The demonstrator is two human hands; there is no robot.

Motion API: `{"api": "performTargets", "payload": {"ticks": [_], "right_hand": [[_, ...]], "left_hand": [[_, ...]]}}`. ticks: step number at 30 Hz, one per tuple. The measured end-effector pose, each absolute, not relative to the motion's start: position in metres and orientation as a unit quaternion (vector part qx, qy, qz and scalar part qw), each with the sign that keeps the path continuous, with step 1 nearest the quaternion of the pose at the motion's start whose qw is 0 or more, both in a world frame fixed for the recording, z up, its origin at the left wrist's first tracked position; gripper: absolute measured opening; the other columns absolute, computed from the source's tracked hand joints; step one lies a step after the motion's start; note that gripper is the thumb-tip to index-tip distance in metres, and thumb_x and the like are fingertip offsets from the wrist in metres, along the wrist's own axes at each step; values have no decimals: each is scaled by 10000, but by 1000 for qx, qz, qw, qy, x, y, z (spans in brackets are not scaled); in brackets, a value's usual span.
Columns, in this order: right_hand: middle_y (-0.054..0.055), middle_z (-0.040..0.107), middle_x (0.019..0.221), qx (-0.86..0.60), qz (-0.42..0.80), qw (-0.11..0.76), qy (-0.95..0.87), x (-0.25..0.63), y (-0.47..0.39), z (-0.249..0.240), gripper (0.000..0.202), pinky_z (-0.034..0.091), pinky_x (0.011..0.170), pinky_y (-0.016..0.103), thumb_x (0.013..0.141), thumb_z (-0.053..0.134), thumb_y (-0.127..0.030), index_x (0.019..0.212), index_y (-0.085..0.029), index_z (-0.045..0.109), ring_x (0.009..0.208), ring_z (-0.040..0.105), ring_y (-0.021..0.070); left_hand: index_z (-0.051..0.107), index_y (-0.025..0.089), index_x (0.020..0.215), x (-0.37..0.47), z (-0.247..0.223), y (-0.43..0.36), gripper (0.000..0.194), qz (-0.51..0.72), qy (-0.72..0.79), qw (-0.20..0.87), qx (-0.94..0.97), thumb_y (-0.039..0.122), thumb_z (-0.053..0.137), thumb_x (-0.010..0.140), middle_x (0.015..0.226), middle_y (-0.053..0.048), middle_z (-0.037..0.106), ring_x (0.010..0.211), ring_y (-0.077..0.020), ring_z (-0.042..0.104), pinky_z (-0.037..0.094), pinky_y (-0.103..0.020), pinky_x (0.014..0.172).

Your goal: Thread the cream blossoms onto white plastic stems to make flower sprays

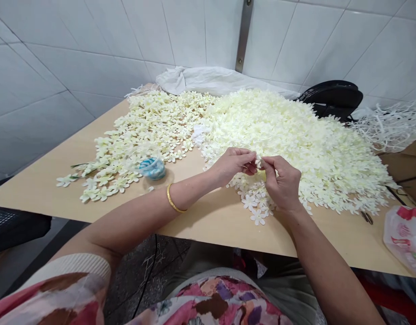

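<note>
Both hands meet over the table's middle, fingers pinched around one small white artificial flower (258,161). My left hand (232,166), with a gold bangle (173,198) on its wrist, grips it from the left. From the right, the thumb and finger of my right hand (283,180) close on the same flower; the fingertips partly hide it. Beneath and behind them spreads a large heap of pale cream artificial flowers (289,135). A looser spread of similar flowers (154,126) lies to the left. Near my left forearm stands a small clear cup (152,169) with blue and white contents.
A white cloth (208,81) lies along the tiled wall. Behind the heap rests a black round object (333,97). White strings (394,124) and a cardboard box (406,167) are at the right. A red-and-white plastic bag (404,237) sits at the table's right front edge, near small scissors-like handles (367,218).
</note>
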State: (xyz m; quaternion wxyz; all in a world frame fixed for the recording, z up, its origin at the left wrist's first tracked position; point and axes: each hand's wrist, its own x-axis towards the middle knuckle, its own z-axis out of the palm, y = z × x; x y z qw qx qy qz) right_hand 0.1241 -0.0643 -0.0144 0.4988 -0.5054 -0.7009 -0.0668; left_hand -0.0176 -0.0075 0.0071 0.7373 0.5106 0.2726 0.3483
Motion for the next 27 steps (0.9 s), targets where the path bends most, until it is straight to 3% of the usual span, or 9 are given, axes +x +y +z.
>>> {"api": "performTargets", "payload": {"ticks": [8,14,20,23,27], "right_hand": [[11,580,685,-531,-78,468,-702,117,-64,-18,158,442,572,255,853,404,-162,757,-201,523,618,542,122],[-13,602,684,-553,118,547,-618,114,-68,-13,111,466,571,253,857,464,-264,788,-201,524,615,579,116],[-33,590,672,-520,254,605,-547,118,-68,-12,115,503,619,261,824,522,-300,783,-193,534,606,583,95],[-34,584,656,-536,227,612,-535,122,-68,-8,118,503,610,266,822,516,-295,765,-192,523,590,582,97],[-12,584,673,-601,32,571,-558,137,-61,2,102,478,605,286,839,483,-274,801,-195,535,619,577,124]], "left_hand": [[585,96,612,-23,-7,-11,191,350,258,782,447,183,755,628,557,-1,591,540,-96,604,490,-258,637],[545,118,620,-23,-3,-14,163,354,275,768,458,167,700,637,552,9,581,522,-92,586,482,-252,610],[526,132,602,-24,-2,-18,145,402,310,640,577,180,646,668,531,35,521,511,-71,536,425,-206,554],[503,140,596,-25,-4,-17,178,404,326,603,606,217,619,706,522,39,494,505,-69,526,395,-194,524],[494,144,610,-25,-9,-15,204,402,308,605,615,261,601,737,526,35,492,498,-67,514,392,-197,522]]}}
